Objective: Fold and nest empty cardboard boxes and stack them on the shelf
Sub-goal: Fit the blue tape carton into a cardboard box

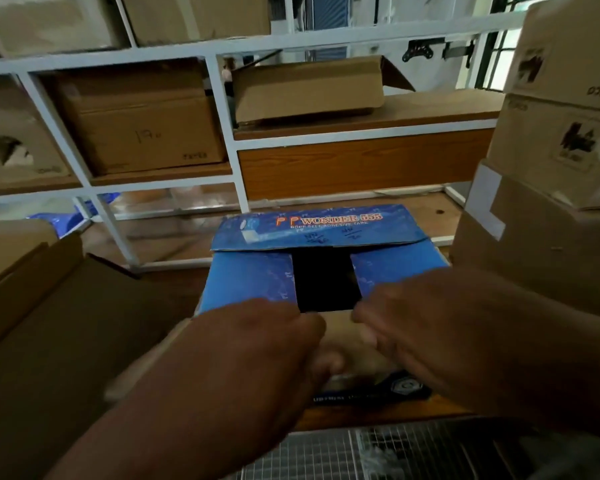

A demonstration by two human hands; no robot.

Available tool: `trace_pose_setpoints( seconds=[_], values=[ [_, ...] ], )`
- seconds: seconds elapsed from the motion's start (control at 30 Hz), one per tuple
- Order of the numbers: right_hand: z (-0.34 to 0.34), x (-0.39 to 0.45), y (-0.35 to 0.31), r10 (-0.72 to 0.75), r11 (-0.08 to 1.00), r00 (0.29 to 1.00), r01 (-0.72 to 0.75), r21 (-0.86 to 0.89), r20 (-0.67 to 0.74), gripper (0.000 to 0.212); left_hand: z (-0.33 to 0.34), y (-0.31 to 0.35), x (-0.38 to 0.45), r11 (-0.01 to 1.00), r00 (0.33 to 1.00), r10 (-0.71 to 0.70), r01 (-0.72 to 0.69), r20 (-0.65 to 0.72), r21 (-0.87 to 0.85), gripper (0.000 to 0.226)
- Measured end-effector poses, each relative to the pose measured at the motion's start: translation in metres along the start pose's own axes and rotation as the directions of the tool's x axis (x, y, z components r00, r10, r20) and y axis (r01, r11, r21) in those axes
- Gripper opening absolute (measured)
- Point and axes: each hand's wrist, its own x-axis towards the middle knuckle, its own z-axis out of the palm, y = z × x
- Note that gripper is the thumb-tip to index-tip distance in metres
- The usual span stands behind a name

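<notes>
**Both hands on the near flap of the blue box**

Left grip: the left hand (257, 344) has its fingers curled over the near brown flap (340, 336) of the blue box (250, 282), thumb tucked beneath the flap edge. Right grip: the right hand (426, 327) is curled in the same way onto the same flap, just beside the left hand; its thumb is not visible.

The blue box sits directly in front of the person, below the white shelf frame (222, 109). Its two side flaps are folded inward with a dark gap between them. The far flap (317, 226), printed "WONDER 555", lies over their far ends.

Brown cartons (139, 123) occupy the shelf bays. Further cartons (555, 140) are stacked at right, and a larger open brown carton (49, 306) stands at left.

Hidden or unclear: the hands and forearms cover the near side of the blue box. Motion blur softens the fingers. The surface under the box cannot be identified. A dark printed item (378, 389) below the hands is partly covered and illegible.
</notes>
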Motion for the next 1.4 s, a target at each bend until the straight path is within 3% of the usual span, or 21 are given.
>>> trace_pose_setpoints(
  seconds=[0.1,0.17,0.23,0.33,0.4,0.43,0.5,0.67,0.73,0.9,1.0,1.13,1.2,1.4],
  values=[
    [0.056,-0.012,-0.003,0.024,0.999,0.995,-0.026,0.023,0.095,0.045,0.036,-0.001,-0.003,0.994,0.987,0.044,-0.028,0.152,-0.105,0.051],
    [0.088,-0.006,0.002,0.097,0.994,0.994,-0.095,-0.054,0.044,0.061,0.067,-0.008,0.003,0.997,0.993,0.076,-0.073,0.093,-0.034,0.040],
    [0.098,0.008,0.007,0.157,0.987,0.987,-0.157,0.014,0.020,0.072,0.085,-0.017,0.012,1.000,0.998,0.018,-0.019,0.067,0.017,0.039],
    [0.102,0.027,0.014,0.247,0.957,0.969,-0.242,0.159,-0.006,0.061,0.091,-0.026,0.032,0.998,0.999,-0.026,0.028,-0.032,0.056,0.033],
    [0.094,0.037,0.019,0.293,0.926,0.955,-0.298,0.231,0.057,0.040,0.089,-0.036,0.051,0.997,0.997,-0.052,0.055,-0.064,0.054,0.028],
    [0.090,0.043,0.021,0.311,0.906,0.946,-0.325,0.270,0.096,0.032,0.088,-0.042,0.062,0.995,0.996,-0.083,0.084,-0.034,0.043,0.030],
    [0.086,0.061,0.033,0.346,0.881,0.932,-0.362,0.304,0.106,0.036,0.090,-0.058,0.087,0.990,0.989,-0.141,0.138,0.056,0.041,0.034],
    [0.090,0.116,0.074,0.402,0.888,0.898,-0.430,0.165,0.177,0.037,0.096,-0.090,0.142,0.965,0.954,-0.220,0.182,0.205,0.190,0.039],
    [0.091,0.128,0.082,0.432,0.880,0.891,-0.451,0.152,0.138,0.046,0.099,-0.102,0.156,0.957,0.953,-0.226,0.179,0.200,0.229,0.041],
    [0.093,0.159,0.100,0.518,0.854,0.847,-0.502,0.140,-0.122,0.061,0.104,-0.123,0.193,0.967,0.978,-0.207,0.204,0.004,0.154,0.045],
    [0.100,0.187,0.127,0.564,0.821,0.825,-0.555,0.136,-0.042,0.073,0.109,-0.136,0.224,0.965,0.970,-0.242,0.236,0.038,0.114,0.060],
    [0.130,0.200,0.170,0.647,0.730,0.739,-0.671,0.129,0.188,0.089,0.133,-0.167,0.243,0.931,0.910,-0.363,0.349,0.199,0.104,0.081],
    [0.142,0.193,0.184,0.617,0.731,0.731,-0.670,0.133,0.292,0.097,0.150,-0.180,0.237,0.928,0.896,-0.372,0.357,0.244,0.106,0.094],
    [0.137,0.187,0.187,0.583,0.750,0.773,-0.630,0.200,0.248,0.093,0.154,-0.186,0.238,0.925,0.896,-0.375,0.377,0.236,0.038,0.098]
  ],
)
